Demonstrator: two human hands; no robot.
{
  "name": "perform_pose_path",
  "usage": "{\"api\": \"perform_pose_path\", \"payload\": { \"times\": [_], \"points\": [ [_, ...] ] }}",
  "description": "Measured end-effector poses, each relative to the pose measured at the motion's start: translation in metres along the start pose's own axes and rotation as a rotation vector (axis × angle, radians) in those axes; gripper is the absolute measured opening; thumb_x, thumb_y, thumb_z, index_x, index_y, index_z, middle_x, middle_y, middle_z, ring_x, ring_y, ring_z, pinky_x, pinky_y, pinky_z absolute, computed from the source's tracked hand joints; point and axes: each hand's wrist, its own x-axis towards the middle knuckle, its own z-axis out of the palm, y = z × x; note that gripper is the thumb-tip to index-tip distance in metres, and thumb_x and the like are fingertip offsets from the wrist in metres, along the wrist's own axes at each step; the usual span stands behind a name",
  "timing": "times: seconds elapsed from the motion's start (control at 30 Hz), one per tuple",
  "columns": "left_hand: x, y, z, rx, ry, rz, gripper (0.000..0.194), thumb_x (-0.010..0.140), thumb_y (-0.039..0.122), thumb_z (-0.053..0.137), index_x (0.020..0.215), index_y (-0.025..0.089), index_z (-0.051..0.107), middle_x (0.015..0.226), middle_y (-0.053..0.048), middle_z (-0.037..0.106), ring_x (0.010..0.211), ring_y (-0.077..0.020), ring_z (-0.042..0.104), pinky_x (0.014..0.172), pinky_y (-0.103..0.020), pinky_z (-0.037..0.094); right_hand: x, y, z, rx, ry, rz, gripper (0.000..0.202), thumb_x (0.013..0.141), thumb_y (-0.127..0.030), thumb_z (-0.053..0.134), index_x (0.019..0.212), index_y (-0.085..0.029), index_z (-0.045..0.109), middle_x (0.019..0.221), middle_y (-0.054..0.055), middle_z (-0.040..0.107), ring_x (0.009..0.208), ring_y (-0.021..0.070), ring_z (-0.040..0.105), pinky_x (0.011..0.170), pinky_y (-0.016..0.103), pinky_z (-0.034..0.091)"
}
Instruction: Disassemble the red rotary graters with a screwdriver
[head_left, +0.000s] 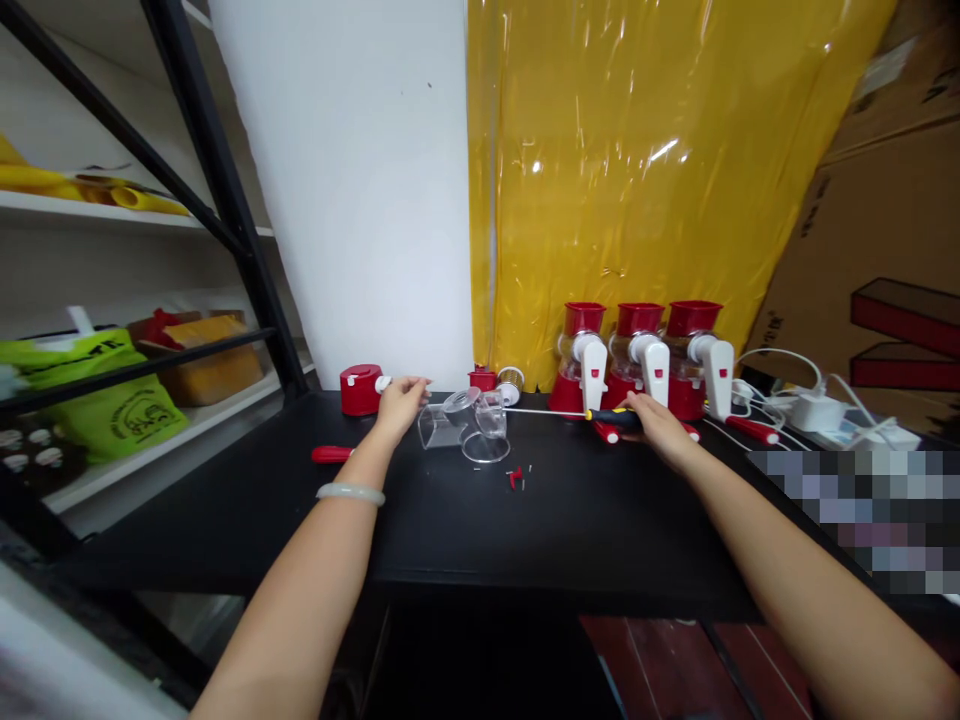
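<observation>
My right hand [654, 428] is closed around the dark, yellow-marked handle of a screwdriver [611, 415]. Its long shaft points left, the tip near a clear plastic grater housing [491, 415]. My left hand [403, 405] is at the housing's left side, fingers drawn together; anything between them is too small to make out. A red base [361, 390] with a white knob stands just left of that hand. By my left wrist lies a red handle [331, 455], partly hidden by the forearm. Small red parts [515, 478] and several screws lie in front of the housing.
Three red-and-white rotary graters [640, 365] stand at the back right, their cranks facing me. A metal grater drum [511, 385] lies behind the clear housing. White cables and a power strip [821, 410] are on the right. A black-framed shelf [247, 230] rises on the left.
</observation>
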Motion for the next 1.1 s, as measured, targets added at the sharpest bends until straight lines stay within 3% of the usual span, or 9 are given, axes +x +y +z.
{"api": "perform_pose_path", "payload": {
  "times": [0.2,0.33,0.47,0.57,0.87,1.1],
  "points": [
    [0.004,-0.005,0.0,0.056,0.008,0.034,0.033,0.072,0.047,0.066,0.081,0.016,0.07,0.071,-0.006,0.07,0.064,-0.0171,0.064,0.063,-0.028,0.05,0.001,-0.001,-0.002,-0.082,-0.002,0.003,0.033,0.09,-0.054,0.05,0.084,-0.024,0.059,0.087,0.008,0.067,0.077,0.0234,0.069,0.057,0.033,0.057],
    [-0.003,0.0,0.001,0.179,0.02,0.112,0.035,0.076,0.051,0.064,0.081,0.018,0.072,0.085,-0.009,0.075,0.087,-0.0245,0.068,0.083,-0.033,0.051,0.002,0.001,-0.004,-0.202,-0.046,0.049,0.048,0.093,-0.065,0.036,0.084,-0.022,0.054,0.067,0.006,0.065,0.05,0.0174,0.06,0.039,0.026,0.04],
    [-0.017,0.007,0.007,0.394,-0.126,0.273,0.046,0.087,0.058,0.05,0.099,0.02,0.074,0.106,-0.008,0.076,0.104,-0.0266,0.066,0.093,-0.033,0.047,-0.004,-0.005,-0.004,-0.277,-0.073,0.083,0.051,0.089,-0.07,0.041,0.077,-0.022,0.052,0.046,-0.002,0.051,0.033,0.0108,0.041,0.034,0.022,0.025],
    [-0.026,0.009,0.012,0.45,-0.223,0.302,0.051,0.089,0.061,0.047,0.105,0.02,0.073,0.109,-0.008,0.075,0.104,-0.0266,0.067,0.092,-0.033,0.047,-0.009,-0.008,-0.002,-0.126,-0.077,0.073,0.046,0.082,-0.067,0.057,0.074,-0.023,0.05,0.043,-0.006,0.043,0.033,0.0086,0.036,0.036,0.021,0.023],
    [-0.031,0.007,0.017,0.414,-0.227,0.25,0.054,0.085,0.065,0.047,0.082,0.019,0.075,0.084,-0.008,0.076,0.084,-0.0275,0.065,0.078,-0.033,0.047,-0.007,-0.009,-0.002,0.178,-0.012,-0.092,0.042,0.069,-0.058,0.077,0.078,-0.022,0.058,0.048,-0.008,0.043,0.041,0.0083,0.041,0.04,0.023,0.035],
    [-0.033,0.011,0.019,0.521,-0.232,0.274,0.054,0.091,0.06,0.04,0.082,0.019,0.074,0.081,-0.007,0.074,0.081,-0.0253,0.066,0.076,-0.032,0.046,-0.01,-0.018,-0.001,0.387,-0.016,-0.171,0.04,0.061,-0.048,0.086,0.085,-0.023,0.066,0.074,-0.002,0.064,0.062,0.01,0.058,0.057,0.023,0.051]
  ]
}}
